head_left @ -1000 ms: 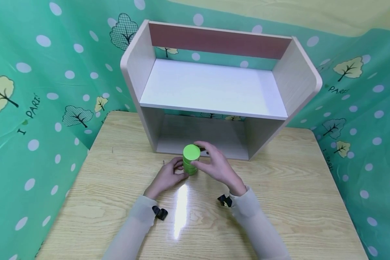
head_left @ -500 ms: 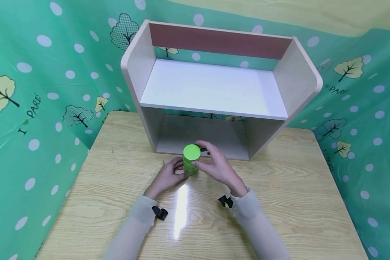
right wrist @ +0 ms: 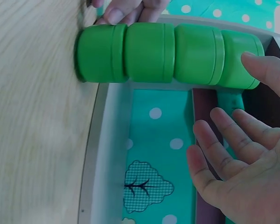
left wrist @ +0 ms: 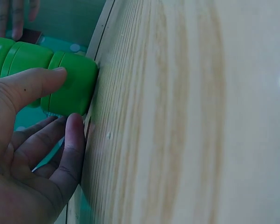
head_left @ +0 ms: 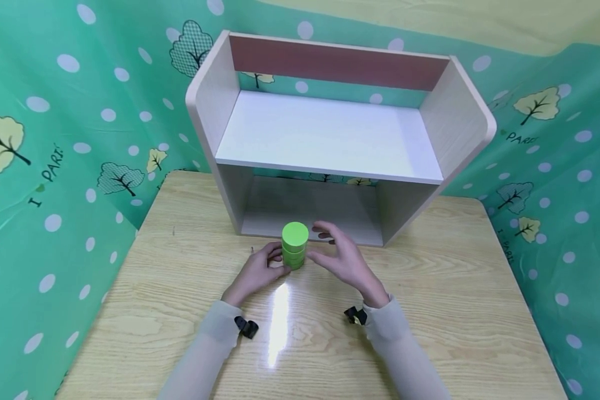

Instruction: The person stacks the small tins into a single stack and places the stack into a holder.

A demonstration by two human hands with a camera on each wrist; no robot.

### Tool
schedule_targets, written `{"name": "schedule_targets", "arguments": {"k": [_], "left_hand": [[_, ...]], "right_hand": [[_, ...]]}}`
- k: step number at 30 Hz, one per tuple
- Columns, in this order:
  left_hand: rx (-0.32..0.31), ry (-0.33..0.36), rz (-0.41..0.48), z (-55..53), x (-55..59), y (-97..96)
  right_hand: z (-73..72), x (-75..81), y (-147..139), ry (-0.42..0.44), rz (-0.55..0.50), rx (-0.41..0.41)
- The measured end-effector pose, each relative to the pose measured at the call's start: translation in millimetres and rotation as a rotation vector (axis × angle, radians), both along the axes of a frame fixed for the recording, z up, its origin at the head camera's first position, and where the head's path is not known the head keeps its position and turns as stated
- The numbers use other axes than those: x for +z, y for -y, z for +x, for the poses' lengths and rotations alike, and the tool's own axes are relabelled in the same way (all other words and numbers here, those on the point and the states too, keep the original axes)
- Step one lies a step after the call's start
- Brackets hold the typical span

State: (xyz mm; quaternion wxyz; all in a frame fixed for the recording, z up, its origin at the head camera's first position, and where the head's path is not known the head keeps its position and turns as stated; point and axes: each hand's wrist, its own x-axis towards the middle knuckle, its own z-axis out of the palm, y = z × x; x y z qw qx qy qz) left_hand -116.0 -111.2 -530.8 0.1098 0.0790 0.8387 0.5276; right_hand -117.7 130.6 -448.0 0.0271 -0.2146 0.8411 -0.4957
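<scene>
Several bright green round jars (head_left: 295, 236) stand in one upright stack on the wooden table, just in front of the shelf. My left hand (head_left: 256, 273) holds the lowest jar (left wrist: 77, 86) from the left, its thumb laid on the near side and its fingers around the far side. To the right of the stack is my right hand (head_left: 344, 261), fingers spread and relaxed, a small gap from the jars in the head view. The right wrist view shows the thumb (right wrist: 266, 70) overlapping the top jar (right wrist: 233, 58), with the palm turned toward the stack.
A pale two-level shelf (head_left: 330, 136) with a dark red back strip (head_left: 330, 61) stands behind the hands. Green dotted cloth (head_left: 60, 183) with tree prints hangs around the wooden table (head_left: 460, 311). Light glares on the tabletop near the left hand.
My right hand has moved away from the top of the stack, to the right, and its fingers have opened. The left hand and the stack of jars stay in place.
</scene>
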Motion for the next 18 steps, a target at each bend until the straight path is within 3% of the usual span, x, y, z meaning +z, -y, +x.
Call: {"name": "schedule_targets", "arguments": {"k": [11, 18], "left_hand": [[-0.001, 0.013, 0.011, 0.5, -1.2, -0.3], [-0.009, 0.012, 0.022, 0.1, -1.4, 0.7]], "right_hand": [[4.3, -16.7, -5, 0.011, -0.001, -0.024], [6.1, -33.9, -3, 0.068, -0.055, -0.010]]}}
